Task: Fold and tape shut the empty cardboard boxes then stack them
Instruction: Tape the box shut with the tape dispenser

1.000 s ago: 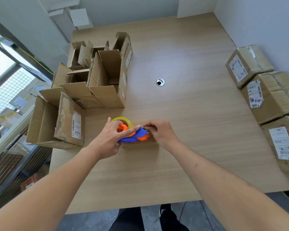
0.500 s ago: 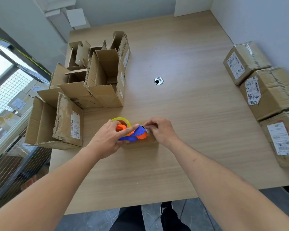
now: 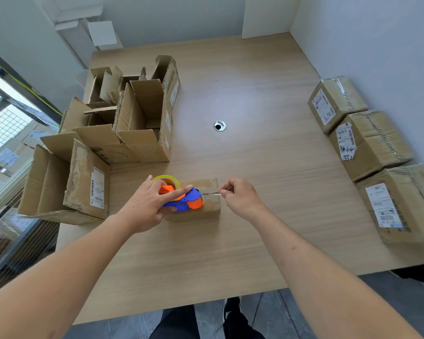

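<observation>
Open boxes [image 3: 123,133] are sitting well off to the left of our left fingers, flaps up, waiting their turn. We're reading that as the queue.

Left hand [image 3: 145,206] is gripping the tape dispenser [image 3: 181,200]: fingers curled around the blue body, index finger lying straight along the top toward the orange end. We're holding it down on the small box [image 3: 206,206], probably so the dispenser stays put while tape pays out. The yellow tape roll [image 3: 167,179] is sitting just beyond the left fingertips.

Right hand [image 3: 240,198] is pinching the tape end [image 3: 218,194] between thumb and fingertips, just past the box's right edge, other fingers curled in. A thin strip is running from the dispenser to that pinch, right along the box's top seam, so we're likely stretching it to lay over the seam.

Small box is sitting on the table [image 3: 255,167], under the dispenser, between both hands.

Taped boxes [image 3: 367,143] are lining the wall, well right of the right fingers, not stacked yet.
</observation>
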